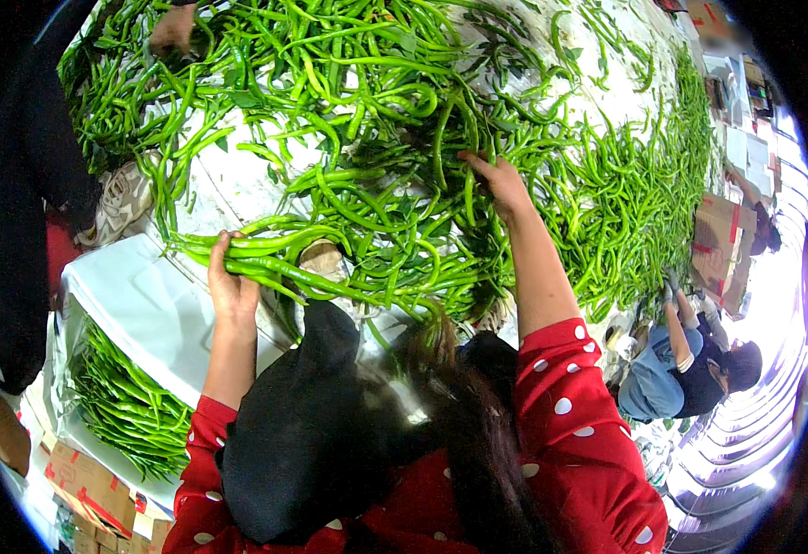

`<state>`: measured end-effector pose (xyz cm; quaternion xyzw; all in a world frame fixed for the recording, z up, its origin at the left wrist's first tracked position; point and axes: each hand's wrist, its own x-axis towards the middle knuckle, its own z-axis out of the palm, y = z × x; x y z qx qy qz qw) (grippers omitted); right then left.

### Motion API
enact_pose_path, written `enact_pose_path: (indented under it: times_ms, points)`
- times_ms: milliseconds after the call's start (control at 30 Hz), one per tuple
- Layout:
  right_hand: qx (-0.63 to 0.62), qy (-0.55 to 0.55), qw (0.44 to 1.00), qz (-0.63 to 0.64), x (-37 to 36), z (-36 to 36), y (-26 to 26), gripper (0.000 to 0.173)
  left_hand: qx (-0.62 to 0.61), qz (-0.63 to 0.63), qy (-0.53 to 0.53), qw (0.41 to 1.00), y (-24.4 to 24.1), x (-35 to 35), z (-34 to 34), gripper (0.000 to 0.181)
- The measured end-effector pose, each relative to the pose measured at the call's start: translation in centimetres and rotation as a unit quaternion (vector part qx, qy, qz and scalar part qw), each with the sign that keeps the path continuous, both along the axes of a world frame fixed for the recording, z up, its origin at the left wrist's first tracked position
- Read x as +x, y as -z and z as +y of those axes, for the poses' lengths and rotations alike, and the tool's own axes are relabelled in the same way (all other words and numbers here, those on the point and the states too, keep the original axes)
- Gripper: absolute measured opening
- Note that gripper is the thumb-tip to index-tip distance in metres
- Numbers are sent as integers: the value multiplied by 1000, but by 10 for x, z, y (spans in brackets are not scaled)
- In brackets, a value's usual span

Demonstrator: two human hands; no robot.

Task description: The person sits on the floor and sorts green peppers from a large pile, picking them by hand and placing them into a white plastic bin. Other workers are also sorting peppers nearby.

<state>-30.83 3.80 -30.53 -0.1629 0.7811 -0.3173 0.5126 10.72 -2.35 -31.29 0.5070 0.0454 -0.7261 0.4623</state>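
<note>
My left hand (pixel 232 280) grips a bunch of long green chili peppers (pixel 272 244) by one end, just above the rim of a white foam box (pixel 144 291). Over the middle of the pepper pile is my right hand (pixel 497 181), its fingers curled at a long pepper (pixel 470 194); whether it holds that pepper I cannot tell. Loose peppers and some leaves lie on a pale ground sheet (pixel 213 187) around both hands. Inside the foam box, more long peppers (pixel 130 395) lie stacked roughly side by side.
At the upper left a co-worker's hand (pixel 172 31) reaches into the peppers, near a shoe (pixel 123 197). Another person (pixel 695 367) crouches at the right, beside a cardboard box (pixel 722 242). More cardboard boxes (pixel 92 485) stand at the lower left.
</note>
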Motion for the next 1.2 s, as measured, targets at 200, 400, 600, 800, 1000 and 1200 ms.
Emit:
enact_pose_path:
  times_ms: [200, 400, 600, 800, 1000, 1200]
  points:
    - [-66, -12, 996, -54, 0, 20, -44, 26, -46, 36, 17, 998, -9, -2, 1, 12]
    - [-10, -129, 958, 256, 20, 16, -43, 40, -60, 20, -26, 998, -5, 6, -6, 13]
    - [15, -314, 919, 237, 94, -20, 2, 51, -71, -35, -36, 996, -2, 10, -11, 15]
    - [130, -393, 876, 248, 171, -26, 44, 66, -38, -51, -40, 997, 3, 19, -9, 19]
    - [57, -322, 888, 323, 149, -14, 36, 52, -46, -25, -18, 998, 11, 15, -9, 18]
    - [47, -168, 977, 124, 89, 10, -97, 42, -59, -2, 30, 998, 5, 14, 2, 9]
